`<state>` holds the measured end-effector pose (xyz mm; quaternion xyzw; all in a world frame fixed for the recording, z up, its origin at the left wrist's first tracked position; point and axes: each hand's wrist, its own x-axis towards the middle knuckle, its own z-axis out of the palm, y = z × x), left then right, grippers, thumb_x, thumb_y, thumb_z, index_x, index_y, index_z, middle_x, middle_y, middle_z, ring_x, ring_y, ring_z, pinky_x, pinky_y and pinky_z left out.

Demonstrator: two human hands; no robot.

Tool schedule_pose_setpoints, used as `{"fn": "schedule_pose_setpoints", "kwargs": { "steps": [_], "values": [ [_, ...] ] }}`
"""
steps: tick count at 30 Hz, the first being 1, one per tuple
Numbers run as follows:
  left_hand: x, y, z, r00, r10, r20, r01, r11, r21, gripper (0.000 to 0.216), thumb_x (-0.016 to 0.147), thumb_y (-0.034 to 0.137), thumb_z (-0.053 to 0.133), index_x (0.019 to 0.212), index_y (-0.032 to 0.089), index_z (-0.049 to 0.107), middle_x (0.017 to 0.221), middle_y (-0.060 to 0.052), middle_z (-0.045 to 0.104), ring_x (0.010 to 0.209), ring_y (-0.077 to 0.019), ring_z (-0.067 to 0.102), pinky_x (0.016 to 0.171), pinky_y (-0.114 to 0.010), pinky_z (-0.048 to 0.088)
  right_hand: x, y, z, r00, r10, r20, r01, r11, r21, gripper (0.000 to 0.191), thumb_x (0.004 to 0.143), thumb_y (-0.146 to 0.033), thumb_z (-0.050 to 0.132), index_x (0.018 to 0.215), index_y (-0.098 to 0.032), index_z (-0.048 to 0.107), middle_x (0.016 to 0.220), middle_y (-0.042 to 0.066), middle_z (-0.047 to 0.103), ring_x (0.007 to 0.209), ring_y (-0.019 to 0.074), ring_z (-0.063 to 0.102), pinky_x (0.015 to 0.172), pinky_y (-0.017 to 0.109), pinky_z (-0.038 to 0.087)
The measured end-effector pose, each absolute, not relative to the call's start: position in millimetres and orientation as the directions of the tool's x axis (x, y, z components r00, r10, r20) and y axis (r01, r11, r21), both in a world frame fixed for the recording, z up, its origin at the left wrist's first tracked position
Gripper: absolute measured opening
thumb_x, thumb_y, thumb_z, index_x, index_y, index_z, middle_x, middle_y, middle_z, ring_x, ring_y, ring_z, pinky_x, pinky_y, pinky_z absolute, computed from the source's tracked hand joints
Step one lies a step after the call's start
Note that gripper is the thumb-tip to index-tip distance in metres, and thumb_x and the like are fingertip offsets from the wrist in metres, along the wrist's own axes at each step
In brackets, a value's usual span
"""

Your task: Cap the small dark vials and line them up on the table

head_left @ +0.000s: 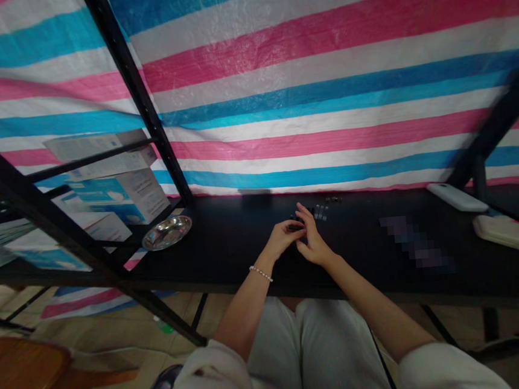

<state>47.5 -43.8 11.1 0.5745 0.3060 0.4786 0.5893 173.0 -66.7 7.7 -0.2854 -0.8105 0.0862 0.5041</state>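
Observation:
My left hand (pixel 282 237), with a bead bracelet at the wrist, is curled and pinches a small dark object (pixel 295 227) I cannot make out, just above the black table (pixel 227 245). My right hand (pixel 312 240) meets it from the right, fingers partly raised and touching the same small piece. Just beyond the hands lie several tiny dark and clear parts (pixel 321 212) in a row on the table.
A round metal dish (pixel 167 232) sits on the table at the left. Blue-and-white boxes (pixel 118 192) fill a black metal rack on the left. Two white devices (pixel 457 197) lie at the right. A striped tarp hangs behind. A wooden chair (pixel 21 376) stands lower left.

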Motion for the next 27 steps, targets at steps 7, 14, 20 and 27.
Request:
{"fn": "schedule_pose_setpoints", "kwargs": {
  "steps": [7,14,20,27],
  "values": [
    [20,-29,19,0.115,0.978,0.175,0.001,-0.177,0.984,0.029,0.063,0.029,0.071,0.082,0.010,0.061,0.062,-0.004,0.064,0.040,-0.0066,0.049,0.042,-0.019,0.039,188,-57,5,0.026,0.499,0.866,0.439,0.773,-0.458,0.056,0.070,-0.013,0.047,0.124,-0.023,0.035,0.133,0.012,0.037,0.125,0.0275,0.036,0.102,0.055,0.030],
    [-2,6,15,0.270,0.962,0.046,0.585,-0.202,0.786,0.009,0.057,0.010,0.066,0.066,0.011,0.064,0.050,-0.003,0.060,0.037,-0.0092,0.049,0.039,-0.019,0.037,191,-49,-2,0.171,0.507,0.845,0.459,0.718,-0.523,0.051,0.067,-0.008,0.044,0.116,-0.023,0.041,0.119,0.010,0.047,0.108,0.0247,0.049,0.088,0.047,0.043],
    [15,24,13,0.356,0.933,0.056,0.624,-0.282,0.729,0.005,0.053,0.009,0.066,0.056,0.012,0.063,0.043,0.000,0.054,0.034,-0.0090,0.046,0.041,-0.020,0.039,193,-46,-3,0.176,0.503,0.846,0.473,0.710,-0.521,0.051,0.066,-0.007,0.043,0.114,-0.024,0.042,0.115,0.010,0.048,0.096,0.0224,0.052,0.080,0.043,0.045],
    [22,30,11,0.393,0.918,0.059,0.627,-0.314,0.713,0.012,0.054,0.012,0.071,0.051,0.012,0.059,0.041,0.002,0.052,0.037,-0.0084,0.047,0.042,-0.020,0.039,194,-45,-3,0.193,0.525,0.829,0.443,0.707,-0.551,0.050,0.064,-0.006,0.044,0.112,-0.023,0.045,0.113,0.009,0.049,0.090,0.0200,0.053,0.079,0.040,0.044]
  ]
}}
